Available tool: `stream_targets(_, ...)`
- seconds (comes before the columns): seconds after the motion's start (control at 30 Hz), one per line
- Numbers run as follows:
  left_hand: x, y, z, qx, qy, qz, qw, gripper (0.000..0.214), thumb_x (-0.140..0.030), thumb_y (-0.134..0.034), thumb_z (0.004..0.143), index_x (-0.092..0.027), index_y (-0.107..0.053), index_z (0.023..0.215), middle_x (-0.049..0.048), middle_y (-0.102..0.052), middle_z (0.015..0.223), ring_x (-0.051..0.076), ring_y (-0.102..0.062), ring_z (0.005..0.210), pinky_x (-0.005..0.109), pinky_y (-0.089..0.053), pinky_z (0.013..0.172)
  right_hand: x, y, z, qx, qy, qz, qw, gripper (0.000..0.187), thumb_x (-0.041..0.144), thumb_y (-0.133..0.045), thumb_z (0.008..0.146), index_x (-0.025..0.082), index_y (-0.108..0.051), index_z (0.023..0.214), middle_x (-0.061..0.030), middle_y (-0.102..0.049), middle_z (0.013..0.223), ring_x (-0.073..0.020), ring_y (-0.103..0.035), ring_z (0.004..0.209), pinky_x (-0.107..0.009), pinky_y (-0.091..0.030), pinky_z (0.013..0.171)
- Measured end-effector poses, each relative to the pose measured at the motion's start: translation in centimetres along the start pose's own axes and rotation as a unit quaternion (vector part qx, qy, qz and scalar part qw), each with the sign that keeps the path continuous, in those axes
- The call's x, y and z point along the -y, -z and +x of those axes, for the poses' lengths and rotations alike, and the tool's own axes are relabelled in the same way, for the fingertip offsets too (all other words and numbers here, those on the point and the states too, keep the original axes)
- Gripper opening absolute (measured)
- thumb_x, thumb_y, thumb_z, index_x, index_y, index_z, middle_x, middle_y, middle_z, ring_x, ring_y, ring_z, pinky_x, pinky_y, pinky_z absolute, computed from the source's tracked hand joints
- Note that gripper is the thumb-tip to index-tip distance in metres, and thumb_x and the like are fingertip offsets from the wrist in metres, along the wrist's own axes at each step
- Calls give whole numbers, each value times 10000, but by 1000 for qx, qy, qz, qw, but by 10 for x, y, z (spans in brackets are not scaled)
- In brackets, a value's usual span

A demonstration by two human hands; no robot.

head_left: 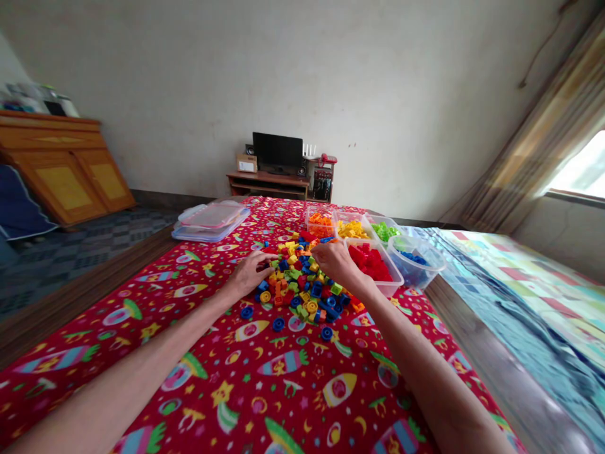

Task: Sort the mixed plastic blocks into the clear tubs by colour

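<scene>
A heap of small plastic bricks in several colours (302, 284) lies on a red cloth with rocket prints (265, 378). My left hand (249, 272) rests at the heap's left edge, fingers curled on the bricks. My right hand (334, 261) reaches into the heap's far right side with its fingers bent down among the pieces. What either hand grips is hidden. Beside my right hand stands a clear box of red bricks (375, 265).
Clear boxes of orange (321, 224), yellow (352, 228), green (385, 231) and blue bricks (416, 260) stand behind the heap. Stacked clear lids (210, 221) lie far left. A patterned bed (529, 277) is at the right, a wooden cabinet (66, 167) at the left.
</scene>
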State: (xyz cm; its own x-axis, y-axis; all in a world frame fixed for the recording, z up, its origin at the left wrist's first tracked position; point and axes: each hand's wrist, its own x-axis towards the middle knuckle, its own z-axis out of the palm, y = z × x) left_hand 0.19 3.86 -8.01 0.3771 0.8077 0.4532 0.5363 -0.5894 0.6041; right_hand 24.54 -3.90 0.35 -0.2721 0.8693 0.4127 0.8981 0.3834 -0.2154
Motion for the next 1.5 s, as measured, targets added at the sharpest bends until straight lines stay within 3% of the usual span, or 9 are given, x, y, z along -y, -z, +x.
stream_targets(0.17, 6, -1, 2, -5, 4, 2, 1000, 522, -626, -543, 721, -185, -711, 943, 103, -641, 1031, 259, -602, 953, 354, -524, 776, 2, 1, -1, 12, -1, -21, 1000, 239, 114, -441, 823, 161, -648, 713, -3, -547, 601, -92, -329, 536, -242, -221, 551)
stream_targets(0.33, -12, 0, 1, 31, 62, 24, 997, 530, -595, -545, 724, -193, -688, 1039, 82, -709, 980, 263, -645, 860, 364, -509, 776, 3, -1, -2, 30, -3, -13, 999, 212, 101, -465, 796, 167, -647, 708, -7, -551, 608, -97, -352, 538, -244, -219, 542)
stream_targets(0.43, -18, -3, -1, 10, 80, 17, 997, 466, -561, -584, 701, -196, -699, 967, 63, -725, 904, 254, -655, 826, 348, -507, 768, 4, -2, -3, 36, -8, -6, 999, 215, 104, -460, 807, 165, -650, 725, -14, -560, 625, -96, -374, 534, -241, -222, 537)
stream_targets(0.67, -28, -1, 0, -59, 116, -201, 971, 602, -633, -671, 615, -167, -632, 993, 87, -723, 938, 251, -673, 876, 339, -525, 765, 7, -2, -3, 14, 21, -6, 1000, 235, 152, -430, 864, 165, -660, 818, -27, -595, 638, -113, -473, 560, -242, -263, 550)
stream_targets(0.87, -65, 8, -1, 2, 119, -272, 955, 635, -570, -698, 668, -191, -569, 1161, 66, -730, 951, 246, -670, 911, 342, -519, 815, 23, -2, -6, 2, 91, 48, 995, 262, 208, -488, 895, 171, -610, 1123, -101, -677, 995, -170, -616, 858, -237, -401, 704)
stream_targets(1.03, -74, -1, -2, 66, 79, -330, 938, 666, -536, -672, 716, -178, -514, 1255, 93, -706, 1045, 245, -667, 935, 363, -518, 858, 33, -9, -7, 34, 108, 16, 993, 240, 246, -453, 933, 151, -621, 1077, -114, -677, 1000, -178, -628, 848, -245, -421, 698)
stream_targets(1.13, -70, -5, -1, 88, 73, -318, 941, 660, -565, -661, 708, -161, -556, 1219, 108, -697, 1067, 261, -661, 943, 391, -525, 853, 34, -10, -8, 43, 98, -10, 994, 241, 251, -447, 936, 152, -620, 1071, -116, -679, 987, -179, -628, 836, -243, -420, 679)
stream_targets(1.33, -63, -1, 3, 67, 78, -239, 966, 541, -577, -659, 690, -173, -673, 1050, 68, -725, 985, 257, -657, 913, 388, -527, 829, 35, -7, -8, 35, 71, -32, 996, 218, 215, -427, 923, 160, -609, 1031, -108, -677, 956, -176, -623, 814, -247, -418, 669)
stream_targets(1.5, -60, 7, 6, 27, 4, -78, 997, 406, -531, -584, 760, -173, -707, 904, 74, -721, 949, 250, -649, 901, 384, -500, 870, 24, -10, -11, -51, 73, -17, 996, 213, 200, -453, 884, 146, -591, 1038, -109, -670, 922, -191, -614, 862, -276, -431, 745)
